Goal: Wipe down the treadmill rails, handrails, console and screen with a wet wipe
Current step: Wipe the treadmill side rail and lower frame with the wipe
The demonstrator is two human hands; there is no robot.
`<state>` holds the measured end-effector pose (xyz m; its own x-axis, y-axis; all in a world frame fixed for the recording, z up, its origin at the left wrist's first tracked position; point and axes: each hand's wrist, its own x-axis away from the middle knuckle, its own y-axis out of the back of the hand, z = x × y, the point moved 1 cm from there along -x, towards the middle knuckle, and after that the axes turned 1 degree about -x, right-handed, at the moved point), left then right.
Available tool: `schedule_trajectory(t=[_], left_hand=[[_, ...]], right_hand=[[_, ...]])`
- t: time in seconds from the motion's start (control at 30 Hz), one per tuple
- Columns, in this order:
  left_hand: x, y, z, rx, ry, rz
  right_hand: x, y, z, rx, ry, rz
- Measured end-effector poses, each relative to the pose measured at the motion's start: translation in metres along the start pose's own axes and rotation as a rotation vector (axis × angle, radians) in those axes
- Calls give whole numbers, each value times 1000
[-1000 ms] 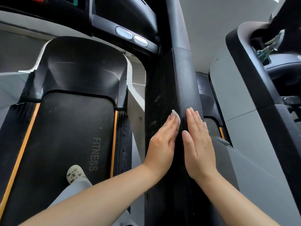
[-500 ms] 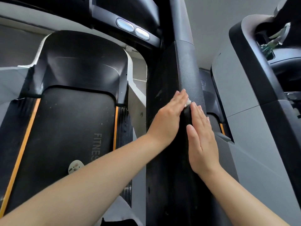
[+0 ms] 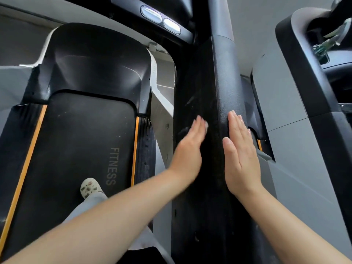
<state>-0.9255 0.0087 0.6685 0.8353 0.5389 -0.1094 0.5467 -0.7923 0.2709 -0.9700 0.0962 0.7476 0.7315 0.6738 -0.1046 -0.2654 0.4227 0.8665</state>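
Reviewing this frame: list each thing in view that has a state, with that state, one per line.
Left hand: flat, fingers straight, pressing the wipe on the handrail.
Wet wipe: under the left fingertips, only a corner showing.
Right hand: flat, fingers straight, against the handrail's right side.
Handrail: black, streaked.
Treadmill belt: a shoe on it.

I see grey floor (image 3: 15,86) around the machines, a neighbouring treadmill (image 3: 297,103) in grey and black on the right, and daylight glinting off its dark upper panels.
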Motion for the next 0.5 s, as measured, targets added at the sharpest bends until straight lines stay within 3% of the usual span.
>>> schedule_trajectory(t=[0.1, 0.2, 0.33, 0.37, 0.4, 0.43, 0.5], left_hand=[[-18, 7, -2, -60, 12, 29], [36, -6, 3, -109, -81, 100], [83, -12, 11, -819, -341, 236], [83, -18, 6, -715, -235, 269], [72, -12, -2, -451, -164, 122], [54, -8, -3, -216, -52, 107], [18, -5, -5, -141, 18, 97]], right_hand=[[1, 0, 1, 21, 1, 8], [1, 0, 2, 57, 5, 23], [1, 0, 2, 93, 5, 41], [1, 0, 2, 93, 5, 42], [1, 0, 2, 90, 4, 42], [1, 0, 2, 86, 2, 42], [1, -1, 1, 82, 2, 40]])
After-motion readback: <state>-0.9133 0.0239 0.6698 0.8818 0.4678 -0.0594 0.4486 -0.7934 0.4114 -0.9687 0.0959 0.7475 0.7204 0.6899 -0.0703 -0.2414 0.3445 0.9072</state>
